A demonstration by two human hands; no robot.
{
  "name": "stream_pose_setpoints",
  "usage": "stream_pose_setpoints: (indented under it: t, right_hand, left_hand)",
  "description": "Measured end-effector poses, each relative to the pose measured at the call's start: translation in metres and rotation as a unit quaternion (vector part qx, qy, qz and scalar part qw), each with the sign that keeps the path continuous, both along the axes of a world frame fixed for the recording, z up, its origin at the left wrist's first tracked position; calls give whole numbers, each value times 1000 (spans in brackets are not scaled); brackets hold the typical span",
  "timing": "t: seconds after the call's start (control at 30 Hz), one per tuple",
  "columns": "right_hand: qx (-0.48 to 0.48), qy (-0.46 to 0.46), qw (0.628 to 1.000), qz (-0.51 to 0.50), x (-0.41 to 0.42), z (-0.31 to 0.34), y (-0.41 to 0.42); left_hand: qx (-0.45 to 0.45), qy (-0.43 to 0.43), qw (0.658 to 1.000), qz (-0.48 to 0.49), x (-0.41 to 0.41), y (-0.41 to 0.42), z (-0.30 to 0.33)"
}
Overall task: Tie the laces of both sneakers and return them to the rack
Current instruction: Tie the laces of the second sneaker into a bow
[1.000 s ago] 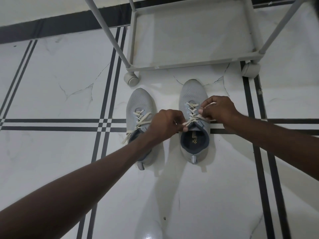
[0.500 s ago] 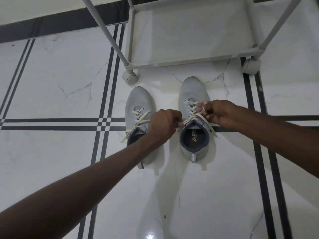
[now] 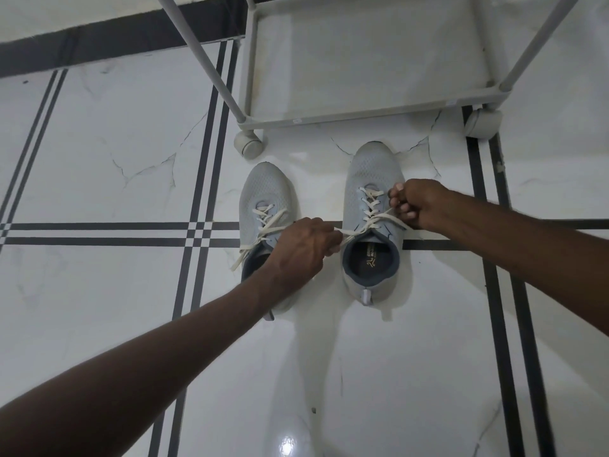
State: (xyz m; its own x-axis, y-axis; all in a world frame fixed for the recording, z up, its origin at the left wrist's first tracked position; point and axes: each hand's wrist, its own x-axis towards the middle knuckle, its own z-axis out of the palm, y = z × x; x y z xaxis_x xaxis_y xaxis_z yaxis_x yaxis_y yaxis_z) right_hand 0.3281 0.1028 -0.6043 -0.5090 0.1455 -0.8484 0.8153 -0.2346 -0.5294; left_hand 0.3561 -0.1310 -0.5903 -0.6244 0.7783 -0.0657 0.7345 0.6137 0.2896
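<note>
Two light grey sneakers with cream laces stand side by side on the white floor, toes toward the rack. The right sneaker [image 3: 374,179] has its laces [image 3: 371,212] pulled out to both sides. My left hand [image 3: 301,247] pinches one lace end beside the shoe's opening. My right hand [image 3: 417,202] is closed on the other lace end at the shoe's right side. The left sneaker [image 3: 265,192] lies partly under my left wrist, its laces [image 3: 260,232] loose and trailing to the left.
A pale grey rack [image 3: 362,113] on castor wheels [image 3: 248,143] stands just beyond the toes, its bottom shelf bare and its slanted legs rising at both sides. The floor is white tile with black stripes [image 3: 197,232].
My hands have drawn apart, stretching the right sneaker's laces sideways. My right hand moved out to the shoe's right side. The camera view shifted slightly.
</note>
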Motion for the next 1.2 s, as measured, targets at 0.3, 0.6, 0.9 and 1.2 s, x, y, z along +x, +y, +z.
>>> stream_pose_setpoints:
  t: [0.3, 0.6, 0.9, 1.2]
  right_hand:
    - [7, -19, 1000, 4, -2, -7, 2]
    - [216, 139, 958, 130, 29, 15, 4]
    - [237, 74, 928, 278, 82, 5, -15]
    - [287, 115, 914, 262, 75, 4, -41]
  left_hand:
    - [8, 0, 1000, -14, 13, 0, -1]
    - [19, -36, 988, 150, -2, -16, 21]
    - [-75, -400, 811, 420, -17, -110, 39]
    - [1, -259, 858, 444, 9, -78, 1]
